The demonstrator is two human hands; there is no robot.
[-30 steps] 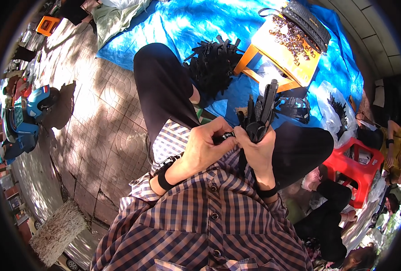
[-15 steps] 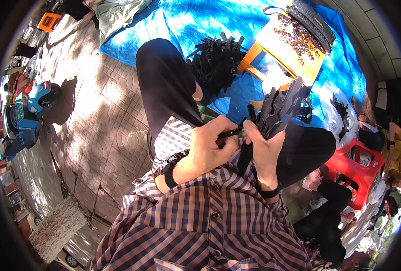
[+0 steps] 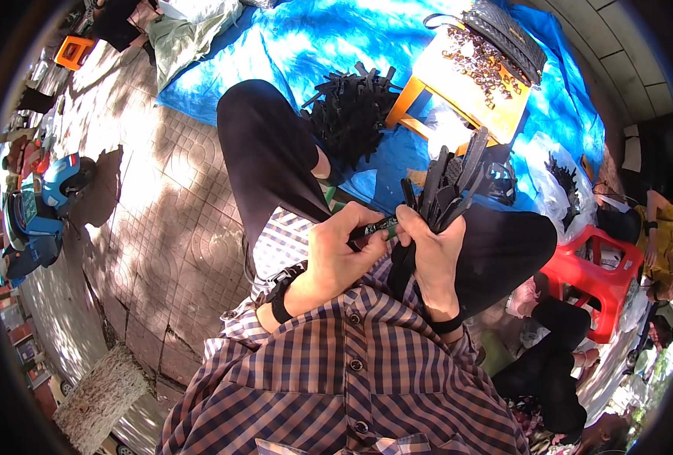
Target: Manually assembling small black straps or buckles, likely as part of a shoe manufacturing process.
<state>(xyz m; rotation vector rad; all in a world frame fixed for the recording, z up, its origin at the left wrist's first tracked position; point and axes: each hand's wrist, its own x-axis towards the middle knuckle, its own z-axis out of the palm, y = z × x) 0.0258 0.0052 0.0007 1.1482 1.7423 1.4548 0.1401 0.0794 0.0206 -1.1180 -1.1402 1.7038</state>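
My right hand (image 3: 433, 250) grips a bundle of flat black strips (image 3: 452, 182) that fan upward above my lap. My left hand (image 3: 342, 254) pinches a single black strip (image 3: 374, 226) lying crosswise and touching the bundle near my right thumb. Both hands sit close together over my black trousers (image 3: 268, 159). A black band is on each wrist. A heap of the same black strips (image 3: 349, 114) lies on the blue tarp (image 3: 306, 45) beyond my left knee.
An orange stool (image 3: 469, 87) holds small dark metal pieces and a black woven bag (image 3: 503, 34). A red plastic stool (image 3: 598, 277) stands at my right, with another person seated beyond it. Paving stones and a blue scooter (image 3: 37, 220) lie to the left.
The bundle in my right hand has tilted from upright to leaning right. My left hand has slid a single strip out sideways and now holds it crosswise at the bundle's base.
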